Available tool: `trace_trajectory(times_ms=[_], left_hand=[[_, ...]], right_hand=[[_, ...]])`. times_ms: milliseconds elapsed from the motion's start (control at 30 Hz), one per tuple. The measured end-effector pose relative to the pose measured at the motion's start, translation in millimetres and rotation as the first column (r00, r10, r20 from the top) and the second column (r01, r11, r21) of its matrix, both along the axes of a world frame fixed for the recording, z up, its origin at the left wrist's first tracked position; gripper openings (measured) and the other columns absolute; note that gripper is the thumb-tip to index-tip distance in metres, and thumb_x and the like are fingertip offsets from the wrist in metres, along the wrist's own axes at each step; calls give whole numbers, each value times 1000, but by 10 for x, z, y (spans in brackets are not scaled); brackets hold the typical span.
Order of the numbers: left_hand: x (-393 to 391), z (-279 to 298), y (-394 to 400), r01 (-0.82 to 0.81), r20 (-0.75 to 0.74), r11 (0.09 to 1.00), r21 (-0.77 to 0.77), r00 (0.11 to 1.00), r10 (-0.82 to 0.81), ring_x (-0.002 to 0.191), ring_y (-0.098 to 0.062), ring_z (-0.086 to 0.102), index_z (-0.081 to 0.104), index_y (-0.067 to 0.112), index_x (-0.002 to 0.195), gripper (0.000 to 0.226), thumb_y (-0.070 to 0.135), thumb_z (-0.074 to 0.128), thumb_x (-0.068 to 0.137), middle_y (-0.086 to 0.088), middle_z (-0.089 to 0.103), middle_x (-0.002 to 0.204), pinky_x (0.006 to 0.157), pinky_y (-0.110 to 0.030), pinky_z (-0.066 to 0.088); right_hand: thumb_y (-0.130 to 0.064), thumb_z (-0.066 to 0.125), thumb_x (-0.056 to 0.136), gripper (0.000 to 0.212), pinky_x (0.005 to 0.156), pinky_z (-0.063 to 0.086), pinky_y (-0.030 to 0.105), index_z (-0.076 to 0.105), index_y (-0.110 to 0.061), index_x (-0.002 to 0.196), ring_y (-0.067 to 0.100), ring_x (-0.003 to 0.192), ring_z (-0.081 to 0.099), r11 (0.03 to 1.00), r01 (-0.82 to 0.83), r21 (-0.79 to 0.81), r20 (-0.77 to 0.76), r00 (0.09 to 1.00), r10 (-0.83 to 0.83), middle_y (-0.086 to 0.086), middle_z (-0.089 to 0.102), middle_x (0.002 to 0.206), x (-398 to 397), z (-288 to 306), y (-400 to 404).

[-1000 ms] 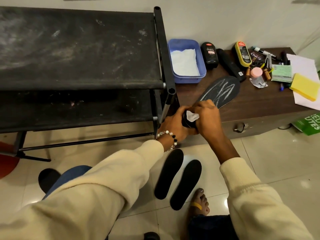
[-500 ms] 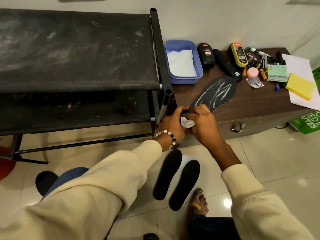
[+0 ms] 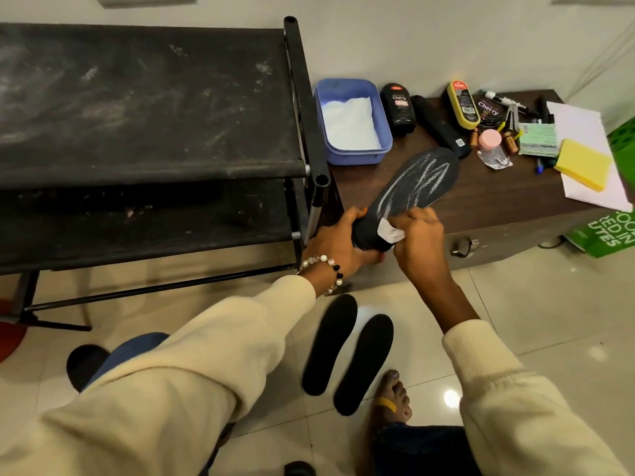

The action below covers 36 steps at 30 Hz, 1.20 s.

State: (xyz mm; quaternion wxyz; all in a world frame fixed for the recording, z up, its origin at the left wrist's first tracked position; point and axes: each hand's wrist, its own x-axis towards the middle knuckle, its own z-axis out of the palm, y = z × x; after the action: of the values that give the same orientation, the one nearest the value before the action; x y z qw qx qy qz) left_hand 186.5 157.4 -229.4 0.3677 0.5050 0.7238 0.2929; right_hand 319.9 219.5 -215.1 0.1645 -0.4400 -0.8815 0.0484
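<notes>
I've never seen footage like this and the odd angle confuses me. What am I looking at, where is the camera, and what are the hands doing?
There is no machine here: these are a person's two bare hands, filmed by one wide-angle camera worn on the head, looking forward and down, so the cream sleeves reach away from you. The left hand grips the near end of a black shoe, turned sole up, on a dark wooden cabinet. The right hand pinches a small white wipe against the sole. Also on the cabinet: a blue tub with white cloth inside, a black polish bottle and a yellow sponge. Two black insoles lie on the floor tiles below.
</notes>
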Motion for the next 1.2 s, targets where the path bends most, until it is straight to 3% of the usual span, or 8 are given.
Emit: trace_trajectory(times_ms=[133,233,367,533,700,900,1067,1200], left_hand=[[0,-18,37,0,-87,999,-36,996,-3,93,-28,65,33,38,137,66,40,71,83,-6,64,109,78,-39,55],[9,-8,40,9,-73,999,-38,997,-11,93,-27,64,35,36,137,70,44,74,79,-5,64,112,79,-39,56],[8,20,41,13,-54,999,-47,998,-16,102,-27,63,37,36,136,81,48,80,69,-5,62,123,83,-41,56],[8,28,52,9,-86,999,-48,996,-14,93,-23,63,35,36,138,74,52,73,76,-5,64,117,74,-33,52],[15,34,38,11,-86,998,-59,996,-16,103,-26,63,35,37,138,81,49,78,70,-5,62,123,84,-39,55],[9,32,52,17,-94,999,-47,995,-22,99,-27,64,35,35,139,74,51,74,77,-6,64,119,81,-36,54],[14,29,54,15,-88,998,-62,996,-20,104,-27,63,36,37,138,82,49,80,69,-5,62,124,85,-39,55],[16,40,58,28,-89,999,-39,996,-31,103,-27,63,37,32,138,77,51,76,74,-6,62,124,82,-36,55]], right_hand=[[-19,43,67,30,57,29,23,67,-5,56,30,54,58,988,-158,2,-49,986,157,11,60,56,-154,35,-149],[-23,42,65,36,57,36,21,73,-4,65,33,60,60,985,-169,-23,-34,985,168,12,64,63,-43,54,-87],[0,54,68,22,63,45,33,73,3,80,42,77,59,993,86,-86,9,996,-86,22,66,77,149,120,10],[-23,41,69,37,50,41,21,73,-5,64,33,57,59,980,-195,-45,-37,980,194,11,63,60,-26,82,-110],[-11,49,64,26,55,41,23,71,2,65,38,60,60,1000,-4,-16,-16,1000,4,18,65,63,141,64,48],[-23,40,69,38,51,46,24,73,-5,64,32,59,60,976,-216,-5,-73,974,216,11,64,61,26,107,-111],[-12,48,67,27,55,55,40,72,1,66,39,63,61,997,-48,-60,-29,999,46,18,65,65,226,54,68],[-23,41,73,38,54,44,23,74,-5,68,32,63,62,963,-259,-72,-68,965,254,10,66,66,167,134,-63]])
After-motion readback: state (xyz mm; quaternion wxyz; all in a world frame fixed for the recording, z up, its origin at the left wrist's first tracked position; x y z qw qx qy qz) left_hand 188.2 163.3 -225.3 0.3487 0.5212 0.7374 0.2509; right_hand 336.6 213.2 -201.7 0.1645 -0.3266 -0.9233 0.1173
